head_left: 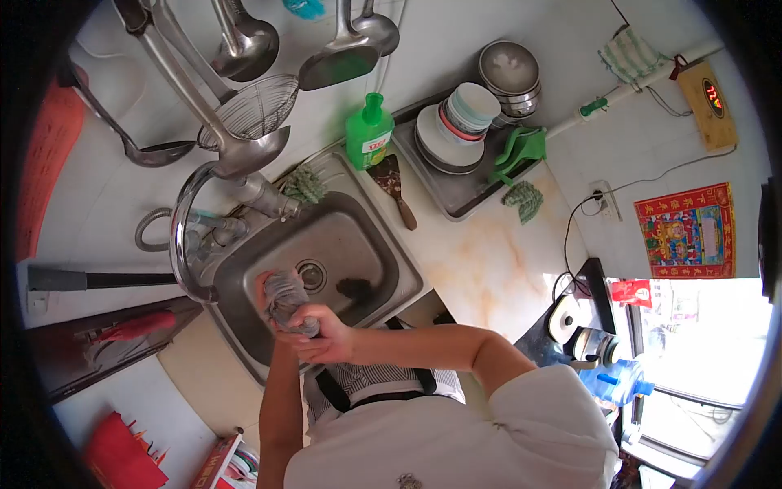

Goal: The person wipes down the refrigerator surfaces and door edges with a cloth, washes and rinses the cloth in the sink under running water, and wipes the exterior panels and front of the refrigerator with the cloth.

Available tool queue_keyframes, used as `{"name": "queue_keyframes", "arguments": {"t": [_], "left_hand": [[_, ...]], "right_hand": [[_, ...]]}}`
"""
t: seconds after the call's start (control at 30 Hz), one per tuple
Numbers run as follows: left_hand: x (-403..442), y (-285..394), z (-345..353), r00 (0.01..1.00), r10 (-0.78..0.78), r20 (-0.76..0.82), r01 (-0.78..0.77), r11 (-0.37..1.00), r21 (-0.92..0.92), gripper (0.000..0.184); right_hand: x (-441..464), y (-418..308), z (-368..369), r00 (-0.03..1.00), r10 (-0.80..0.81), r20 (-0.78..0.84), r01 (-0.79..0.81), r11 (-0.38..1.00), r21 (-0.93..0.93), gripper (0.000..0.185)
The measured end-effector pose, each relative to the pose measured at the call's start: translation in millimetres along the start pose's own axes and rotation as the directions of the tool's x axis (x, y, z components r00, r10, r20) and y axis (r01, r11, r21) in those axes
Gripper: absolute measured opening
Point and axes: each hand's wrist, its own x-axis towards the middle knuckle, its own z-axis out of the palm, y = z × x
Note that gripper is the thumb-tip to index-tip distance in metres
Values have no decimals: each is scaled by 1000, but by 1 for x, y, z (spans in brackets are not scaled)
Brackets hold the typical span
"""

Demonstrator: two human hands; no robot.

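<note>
A grey striped cloth [285, 295] is bunched up between my two hands over the near left part of the steel sink [371, 244]. My left hand [264, 295] is closed around its left side, with much of that hand hidden behind the cloth. At the cloth's lower end, my right hand [327, 336] wraps its fingers and thumb round it. The curved faucet [181, 232] arches just left of my hands. In the basin, the drain [310, 275] lies beyond the cloth, and a dark patch [354, 288] shows to its right.
A green bottle [369, 134] and a scraper with a wooden handle [396, 191] are behind the sink. Stacked bowls and plates [450, 147] stand in a dark tray [460, 213]. Ladles and a wire strainer [261, 106] hang low over the faucet. A green-grey scrubber [305, 185] sits at the sink's back rim.
</note>
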Motion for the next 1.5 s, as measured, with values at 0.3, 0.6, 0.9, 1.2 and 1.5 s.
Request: {"name": "queue_keyframes", "arguments": {"t": [0.3, 0.6, 0.9, 1.2, 1.5], "left_hand": [[-14, -51, -32, 999, 47, -19, -46, 997, 59, 50], [-12, -118, -142, 687, -607, 399, 726, 584, -362, 67], [-7, 0, -94, 396, -530, 750, 884, 440, -156, 59], [-133, 51, -28, -18, -345, 939, 976, 199, 92, 57], [-418, 116, -21, -561, -118, 819, 673, 511, 535, 59]], "right_hand": [[9, -8, -14, 981, 115, -156, -106, 992, 64, 20], [11, 12, -56, 613, -468, -636, -415, 495, -763, 34], [11, 126, -96, 175, -983, 58, -429, -129, -894, 87], [-92, 264, -43, -145, -987, 74, 314, -117, -942, 97], [-212, 482, -91, -764, -621, 173, 264, -547, -795, 89]]}}
